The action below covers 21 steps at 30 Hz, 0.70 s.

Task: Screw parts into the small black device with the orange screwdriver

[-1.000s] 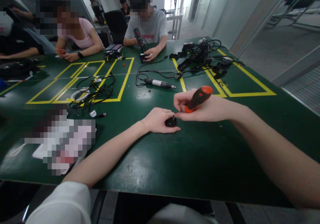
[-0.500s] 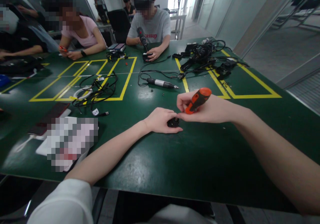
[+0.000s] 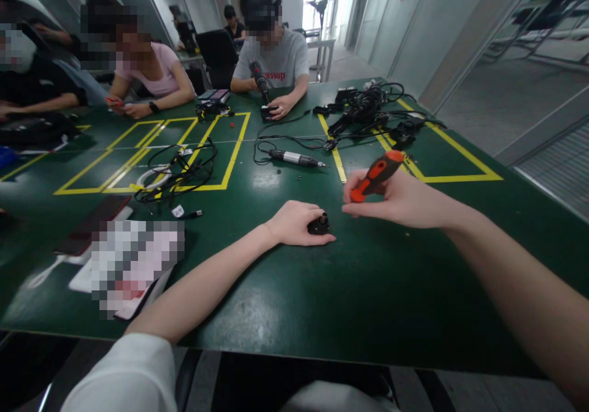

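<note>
On the green table (image 3: 276, 289), my left hand (image 3: 297, 223) holds a small black part (image 3: 318, 224) between thumb and fingers. A short dark cylinder stands up from the top of that part. My right hand (image 3: 391, 200) grips a screwdriver with an orange and black handle (image 3: 377, 175), to the right of the part and apart from it. The handle leans up and to the right; its shaft and tip cannot be made out. Beyond my hands lies a silver and black electric screwdriver (image 3: 297, 158) with its cable.
Tangled black cables lie at the back right (image 3: 368, 108) and left of centre (image 3: 184, 172). A phone (image 3: 94, 225) and a blurred packet (image 3: 138, 264) are at the left. Across the table a person (image 3: 276, 56) works with a tool; others sit further left.
My right hand and the screwdriver have moved right, away from the black part, uncovering its top. My left hand still holds the part. The view has shifted slightly.
</note>
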Motion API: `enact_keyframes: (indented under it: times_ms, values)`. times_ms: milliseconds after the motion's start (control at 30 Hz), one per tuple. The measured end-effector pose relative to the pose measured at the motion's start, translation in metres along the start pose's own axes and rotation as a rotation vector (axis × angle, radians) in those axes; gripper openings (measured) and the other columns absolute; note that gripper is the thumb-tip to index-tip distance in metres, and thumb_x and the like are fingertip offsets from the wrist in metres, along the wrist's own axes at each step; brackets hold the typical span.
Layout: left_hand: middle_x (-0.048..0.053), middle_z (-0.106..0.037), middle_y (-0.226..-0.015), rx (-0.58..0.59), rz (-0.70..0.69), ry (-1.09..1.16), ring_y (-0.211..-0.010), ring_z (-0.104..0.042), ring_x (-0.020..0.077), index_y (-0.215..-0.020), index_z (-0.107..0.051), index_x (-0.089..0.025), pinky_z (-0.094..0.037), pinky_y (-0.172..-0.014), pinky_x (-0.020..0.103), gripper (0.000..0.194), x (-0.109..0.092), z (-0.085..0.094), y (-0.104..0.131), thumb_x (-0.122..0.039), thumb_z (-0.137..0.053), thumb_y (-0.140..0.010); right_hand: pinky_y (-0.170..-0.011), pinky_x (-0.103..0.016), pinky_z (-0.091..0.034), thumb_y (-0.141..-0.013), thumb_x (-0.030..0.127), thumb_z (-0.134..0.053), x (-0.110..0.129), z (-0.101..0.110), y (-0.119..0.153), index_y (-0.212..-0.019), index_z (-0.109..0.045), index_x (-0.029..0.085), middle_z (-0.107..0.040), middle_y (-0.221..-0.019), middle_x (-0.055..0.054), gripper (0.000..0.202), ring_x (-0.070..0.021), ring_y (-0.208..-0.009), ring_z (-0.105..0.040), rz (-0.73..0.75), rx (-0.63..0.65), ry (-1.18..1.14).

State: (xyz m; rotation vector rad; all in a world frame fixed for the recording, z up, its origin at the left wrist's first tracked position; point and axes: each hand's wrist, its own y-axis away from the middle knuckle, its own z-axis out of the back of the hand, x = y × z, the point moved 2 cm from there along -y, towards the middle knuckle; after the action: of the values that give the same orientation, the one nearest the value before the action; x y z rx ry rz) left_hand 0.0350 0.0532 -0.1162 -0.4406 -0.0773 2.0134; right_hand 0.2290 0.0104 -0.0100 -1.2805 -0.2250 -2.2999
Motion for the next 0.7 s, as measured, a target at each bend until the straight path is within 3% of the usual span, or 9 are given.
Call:
enact_keyframes:
  times_ms: [100, 200, 267, 333, 433, 700]
  values:
    - [0.003, -0.069, -0.076, 0.008, 0.022, -0.019, -0.068, -0.065, 0.0165, -0.076, -0.063, -0.017, -0.038, -0.061, 0.027, 0.05, 0.0, 0.0, 0.0, -0.064, -0.061, -0.093, -0.066, -0.031, -0.054, -0.083, 0.044, -0.077, -0.014, 0.006, 0.019, -0.085, -0.06, 0.022, -0.065, -0.071, 0.0, 0.028, -0.0177, -0.064, -0.064, -0.012, -0.164, -0.069]
    - [0.003, -0.068, -0.074, 0.018, 0.042, -0.04, -0.066, -0.064, 0.0163, -0.072, -0.06, -0.017, -0.036, -0.059, 0.027, 0.052, 0.0, 0.0, -0.001, -0.064, -0.058, -0.095, -0.066, -0.031, -0.055, -0.093, 0.041, -0.067, -0.035, 0.005, 0.036, -0.089, -0.059, 0.023, -0.065, -0.071, -0.001, 0.02, -0.0183, -0.064, -0.066, 0.03, -0.315, 0.043]
    - [0.004, -0.068, -0.074, 0.026, 0.031, -0.049, -0.066, -0.064, 0.0165, -0.072, -0.059, -0.017, -0.036, -0.059, 0.027, 0.053, -0.001, 0.0, -0.001, -0.065, -0.057, -0.096, -0.065, -0.031, -0.054, -0.094, 0.035, -0.065, -0.05, -0.003, 0.041, -0.088, -0.062, 0.023, -0.069, -0.076, -0.003, 0.014, -0.0189, -0.066, -0.066, 0.109, -0.312, 0.242]
    - [0.004, -0.068, -0.074, 0.033, 0.011, -0.057, -0.067, -0.064, 0.0167, -0.072, -0.06, -0.017, -0.035, -0.059, 0.027, 0.055, -0.001, 0.0, -0.001, -0.066, -0.056, -0.096, -0.066, -0.031, -0.056, -0.095, 0.029, -0.063, -0.064, -0.014, 0.042, -0.092, -0.065, 0.022, -0.073, -0.084, -0.005, 0.008, -0.02, -0.072, -0.069, 0.216, -0.218, 0.376]
    - [0.003, -0.069, -0.074, 0.039, -0.011, -0.066, -0.068, -0.065, 0.0168, -0.073, -0.061, -0.017, -0.035, -0.059, 0.027, 0.055, -0.001, -0.002, -0.001, -0.067, -0.057, -0.096, -0.072, -0.034, -0.058, -0.099, 0.023, -0.056, -0.079, -0.025, 0.041, -0.093, -0.069, 0.022, -0.075, -0.089, -0.007, 0.014, -0.0227, -0.081, -0.073, 0.315, -0.195, 0.526]
    - [0.003, -0.07, -0.075, 0.057, -0.018, -0.067, -0.071, -0.068, 0.0182, -0.079, -0.064, -0.017, -0.034, -0.06, 0.028, 0.056, -0.002, -0.003, -0.002, -0.071, -0.059, -0.093, -0.076, -0.038, -0.061, -0.096, 0.014, -0.057, -0.082, -0.042, 0.041, -0.097, -0.072, 0.021, -0.075, -0.093, -0.009, 0.017, -0.0246, -0.087, -0.073, 0.361, -0.209, 0.5]
